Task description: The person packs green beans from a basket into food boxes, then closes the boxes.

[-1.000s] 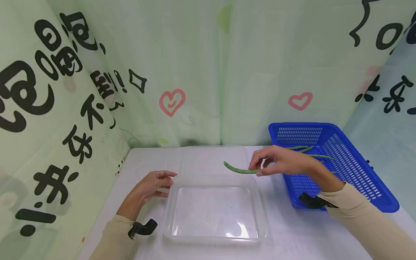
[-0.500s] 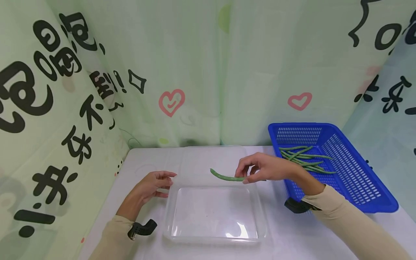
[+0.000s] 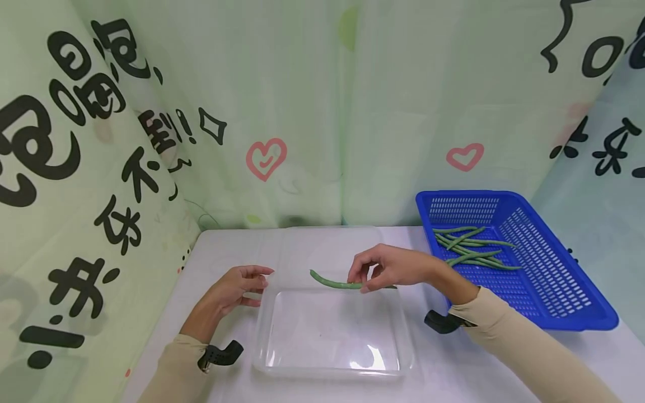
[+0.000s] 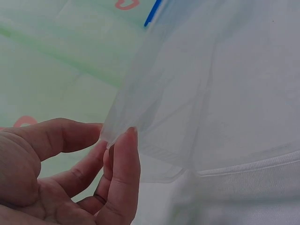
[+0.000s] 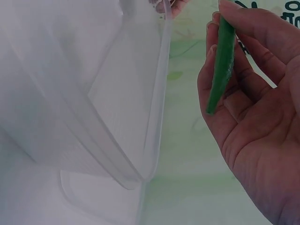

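My right hand pinches a green bean between thumb and fingertips. The bean lies crosswise over the back part of a clear plastic container. In the right wrist view the bean points down past the curled fingers, beside the container's wall. At the container's back left corner is my left hand. Its thumb and fingertips pinch the rim, as the left wrist view shows. Inside the container no beans show.
A blue perforated basket stands at the right on the white table, with several green beans in it. A flat clear sheet or lid lies behind the container. Printed curtains rise behind and at both sides.
My right hand has carried the bean left and slightly down, from beside the basket to over the container. More beans in the basket have come into view. My left hand stays put.
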{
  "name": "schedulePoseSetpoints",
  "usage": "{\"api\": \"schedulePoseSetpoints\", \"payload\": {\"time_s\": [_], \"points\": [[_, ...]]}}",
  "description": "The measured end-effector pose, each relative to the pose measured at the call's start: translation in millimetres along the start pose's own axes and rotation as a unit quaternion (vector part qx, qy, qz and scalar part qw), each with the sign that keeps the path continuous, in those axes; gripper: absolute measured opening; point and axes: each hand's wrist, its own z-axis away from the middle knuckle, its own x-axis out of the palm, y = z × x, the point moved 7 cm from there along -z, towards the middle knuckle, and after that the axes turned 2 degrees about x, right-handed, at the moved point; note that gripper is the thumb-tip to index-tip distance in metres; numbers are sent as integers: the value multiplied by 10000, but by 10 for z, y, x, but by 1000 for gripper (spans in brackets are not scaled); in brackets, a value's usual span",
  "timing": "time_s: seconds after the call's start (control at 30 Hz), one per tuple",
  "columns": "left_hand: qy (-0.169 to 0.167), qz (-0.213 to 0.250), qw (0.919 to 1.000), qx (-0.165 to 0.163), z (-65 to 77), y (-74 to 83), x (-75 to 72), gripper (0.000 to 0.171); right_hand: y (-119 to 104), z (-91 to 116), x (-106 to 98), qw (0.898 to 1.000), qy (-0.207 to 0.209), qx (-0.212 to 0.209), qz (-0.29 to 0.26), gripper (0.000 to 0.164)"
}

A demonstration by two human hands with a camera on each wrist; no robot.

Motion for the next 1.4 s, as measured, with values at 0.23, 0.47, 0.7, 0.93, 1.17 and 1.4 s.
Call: {"api": "schedulePoseSetpoints", "payload": {"time_s": [0.23,0.47,0.7,0.93,1.17,1.4], "points": [[-9,48,10000,-19,-22,-15,-8,39,6,-76,59,9999,-65,58,-94,21],[-7,52,10000,-43,-16,-19,-3,39,63,-13,-55,9989,437,193,-3,21],[-14,59,10000,-21,-17,-9,-6,41,115,240,-294,9966,743,336,108,20],[-55,68,10000,0,-32,-22,-4,40,183,538,-548,9921,1115,479,323,21],[-65,75,10000,3,-40,-25,-4,39,281,805,-753,9862,1373,801,464,23],[-56,77,10000,-3,-41,-19,3,39,429,1044,-920,9834,1466,1009,357,27]]}}
